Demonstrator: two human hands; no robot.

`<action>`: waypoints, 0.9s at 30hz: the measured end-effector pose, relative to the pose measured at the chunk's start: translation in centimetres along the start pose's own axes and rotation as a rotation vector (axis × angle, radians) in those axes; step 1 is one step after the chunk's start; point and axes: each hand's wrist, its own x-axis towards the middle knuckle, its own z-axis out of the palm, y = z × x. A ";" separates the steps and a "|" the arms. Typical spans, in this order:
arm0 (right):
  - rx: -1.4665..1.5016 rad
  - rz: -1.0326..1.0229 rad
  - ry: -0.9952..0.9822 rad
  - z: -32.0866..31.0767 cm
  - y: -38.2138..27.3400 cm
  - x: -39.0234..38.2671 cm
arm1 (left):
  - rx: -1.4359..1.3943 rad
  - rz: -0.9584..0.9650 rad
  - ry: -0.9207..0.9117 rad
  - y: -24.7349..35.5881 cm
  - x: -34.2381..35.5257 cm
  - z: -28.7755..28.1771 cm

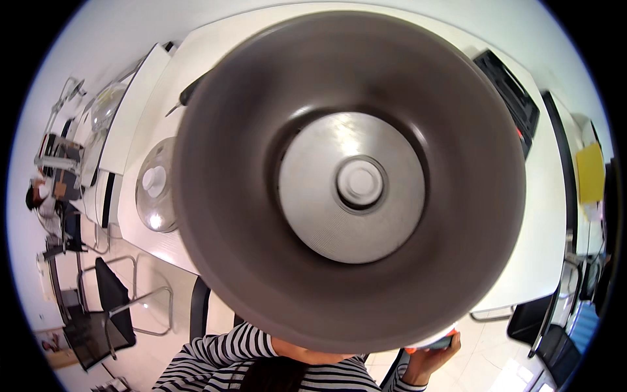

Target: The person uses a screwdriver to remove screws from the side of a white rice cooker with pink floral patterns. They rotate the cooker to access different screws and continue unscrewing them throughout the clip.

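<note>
A large brown-grey cooker pot is tilted up close before me, its open mouth facing my view. At its bottom lies a round silver heating plate with a white round button in the middle. My left forearm runs under the pot's near rim; only part of my left hand shows there, its fingers hidden behind the pot. Beyond the lower right rim, my right hand has its fingers curled round a dark grey and orange object, mostly covered, kind unclear.
Left of the pot, a clear glass lid with a white knob lies on the white table. A black-handled screwdriver is partly hidden behind the pot. An open black tool case lies far right. Chairs stand left.
</note>
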 end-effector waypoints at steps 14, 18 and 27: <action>-1.217 -0.443 -0.692 1.5 -2.2 -2.5 | -0.039 -0.464 0.148 0.9 -1.4 -0.7; -1.273 -0.617 -0.778 1.3 -2.0 -2.7 | 0.316 -0.306 0.108 1.3 -0.6 -2.0; -1.143 -0.791 -0.566 -0.7 -2.0 -2.9 | 1.139 0.935 0.337 2.7 2.8 -5.3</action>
